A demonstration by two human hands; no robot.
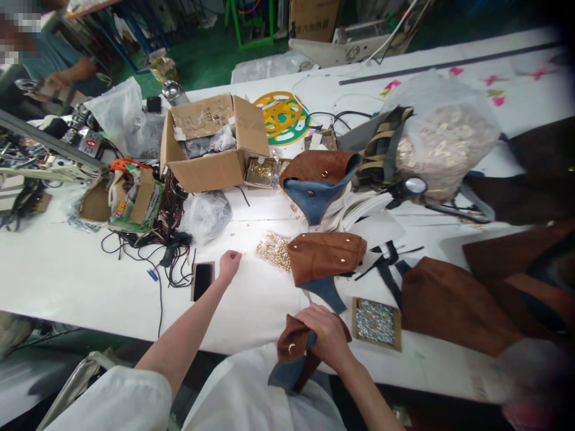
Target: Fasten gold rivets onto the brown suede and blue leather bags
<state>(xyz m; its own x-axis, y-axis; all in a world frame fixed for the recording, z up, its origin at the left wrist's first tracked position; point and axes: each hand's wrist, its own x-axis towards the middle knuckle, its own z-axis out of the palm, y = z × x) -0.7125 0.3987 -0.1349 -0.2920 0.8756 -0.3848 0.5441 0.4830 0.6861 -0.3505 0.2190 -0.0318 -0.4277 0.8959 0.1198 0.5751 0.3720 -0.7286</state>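
Observation:
My right hand is wrapped round a brown suede bag piece with a blue lining and a small gold fitting, at the table's front edge. Over on the white table, my left hand has its fingers curled together; whatever they may hold is too small to make out. Beyond it lies a pile of small gold metal fittings on clear plastic. A second brown suede bag with gold studs touches that pile. To the right of my right hand, a shallow cardboard box holds many silver metal pieces.
A black phone lies left of my left hand, near tangled black cords. Behind stand an open cardboard box and another bag. Brown suede pieces cover the right side. A person works at the far left.

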